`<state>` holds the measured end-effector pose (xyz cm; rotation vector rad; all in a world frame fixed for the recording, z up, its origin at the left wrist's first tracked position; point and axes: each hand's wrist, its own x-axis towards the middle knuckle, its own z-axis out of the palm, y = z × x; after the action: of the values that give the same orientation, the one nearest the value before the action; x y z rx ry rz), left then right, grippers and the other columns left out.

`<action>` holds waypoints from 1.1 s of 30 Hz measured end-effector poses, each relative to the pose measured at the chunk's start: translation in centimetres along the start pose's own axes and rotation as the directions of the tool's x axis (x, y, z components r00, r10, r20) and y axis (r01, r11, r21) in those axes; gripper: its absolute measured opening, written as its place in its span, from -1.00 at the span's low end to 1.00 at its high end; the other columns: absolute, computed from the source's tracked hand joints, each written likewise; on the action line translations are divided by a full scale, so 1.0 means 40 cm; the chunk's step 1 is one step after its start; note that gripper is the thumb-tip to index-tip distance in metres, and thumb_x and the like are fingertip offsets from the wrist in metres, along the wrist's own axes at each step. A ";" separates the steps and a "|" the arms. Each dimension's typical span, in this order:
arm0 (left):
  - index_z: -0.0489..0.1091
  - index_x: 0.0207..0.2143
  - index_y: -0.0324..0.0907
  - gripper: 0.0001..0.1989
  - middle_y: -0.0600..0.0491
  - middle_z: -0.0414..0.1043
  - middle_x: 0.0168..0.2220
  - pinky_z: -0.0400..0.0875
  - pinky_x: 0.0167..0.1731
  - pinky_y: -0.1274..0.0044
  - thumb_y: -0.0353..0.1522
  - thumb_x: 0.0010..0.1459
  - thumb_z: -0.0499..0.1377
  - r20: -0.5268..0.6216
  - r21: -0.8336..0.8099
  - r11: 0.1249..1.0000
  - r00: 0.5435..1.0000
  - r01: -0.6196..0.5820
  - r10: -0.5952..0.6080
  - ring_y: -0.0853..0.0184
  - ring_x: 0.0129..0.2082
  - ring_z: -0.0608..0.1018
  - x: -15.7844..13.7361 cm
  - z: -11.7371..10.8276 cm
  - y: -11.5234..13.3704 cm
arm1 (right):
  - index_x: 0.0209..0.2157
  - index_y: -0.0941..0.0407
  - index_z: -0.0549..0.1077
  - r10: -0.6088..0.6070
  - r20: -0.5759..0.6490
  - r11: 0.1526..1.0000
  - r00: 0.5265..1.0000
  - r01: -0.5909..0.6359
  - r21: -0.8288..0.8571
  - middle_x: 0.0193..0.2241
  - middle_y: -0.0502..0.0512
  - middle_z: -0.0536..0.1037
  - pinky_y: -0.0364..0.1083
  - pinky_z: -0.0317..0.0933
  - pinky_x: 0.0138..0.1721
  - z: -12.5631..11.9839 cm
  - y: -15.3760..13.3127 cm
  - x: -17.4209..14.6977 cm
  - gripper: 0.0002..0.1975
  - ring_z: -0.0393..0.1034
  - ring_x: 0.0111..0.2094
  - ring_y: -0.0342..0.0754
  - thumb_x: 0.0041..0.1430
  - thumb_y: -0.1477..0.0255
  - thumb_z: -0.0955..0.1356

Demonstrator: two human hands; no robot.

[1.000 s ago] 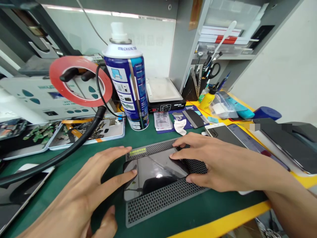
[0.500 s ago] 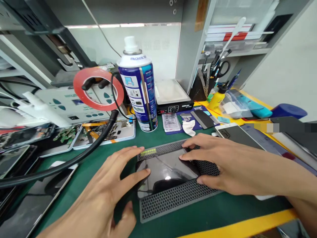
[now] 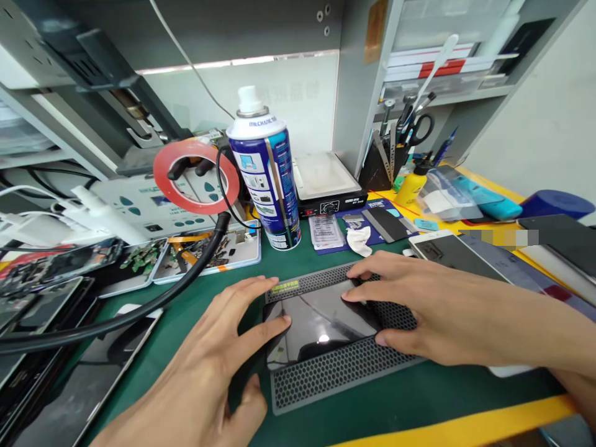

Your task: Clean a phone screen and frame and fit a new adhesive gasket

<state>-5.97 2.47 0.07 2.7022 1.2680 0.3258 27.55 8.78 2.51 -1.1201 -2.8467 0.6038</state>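
A dark, glossy phone point(image 3: 321, 326) lies screen up on a grey honeycomb-patterned mat point(image 3: 326, 379), its glass reflecting a bright light. My left hand point(image 3: 218, 354) is at the phone's left end with fingers spread; a fingertip rests on the glass near the edge and the thumb is apart from it. At the other end, my right hand point(image 3: 410, 304) spans the phone, with a finger at the far edge and the thumb at the near corner. That hand covers the phone's right end and part of the mat.
Behind stand a blue spray can point(image 3: 267, 180), a small heating plate point(image 3: 328, 180) and a roll of red tape point(image 3: 198, 202). A black hose point(image 3: 186, 279) crosses the left side above other phones point(image 3: 102, 379). A white-framed phone point(image 3: 459, 254) lies to the right.
The whole view has shifted slightly, so things appear a little further right. Both hands keep about the same places on the phone.
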 end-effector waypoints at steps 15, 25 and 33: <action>0.31 0.24 0.02 -0.30 0.10 -0.23 0.46 0.29 0.23 -0.01 -0.49 -0.01 0.09 0.055 0.004 1.000 0.998 0.025 -0.025 -0.08 0.41 0.04 0.008 -0.001 0.011 | 0.26 0.01 0.36 0.004 0.016 0.985 1.000 -0.007 0.174 0.25 0.17 0.40 0.03 0.32 0.03 -0.050 -0.015 0.007 -0.44 0.34 0.19 0.23 0.26 0.22 0.36; 0.36 0.22 0.01 -0.30 0.07 -0.16 0.46 0.23 0.26 -0.02 -0.50 -0.03 0.10 0.054 0.038 0.999 0.998 -0.016 0.014 -0.12 0.41 0.06 0.022 -0.012 0.014 | 0.21 0.13 0.42 0.118 0.006 0.945 0.993 -0.115 0.305 0.04 0.13 0.60 -0.12 0.34 -0.07 -0.063 0.004 0.029 -0.49 0.48 0.05 0.07 0.23 0.59 0.25; 0.39 0.20 -0.02 -0.37 0.00 -0.06 0.45 0.13 0.28 -0.08 -0.47 0.04 0.09 0.104 0.011 1.000 0.994 -0.024 0.022 -0.15 0.39 0.08 0.044 -0.030 0.023 | 0.21 0.10 0.41 0.108 -0.009 0.946 0.994 -0.100 0.308 0.04 0.12 0.60 -0.14 0.36 -0.16 -0.059 0.017 0.023 -0.43 0.49 0.03 0.06 0.18 0.63 0.24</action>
<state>-4.48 3.29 1.66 2.7072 1.2157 0.1783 27.68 10.65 4.33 -1.2143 -2.5628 0.9899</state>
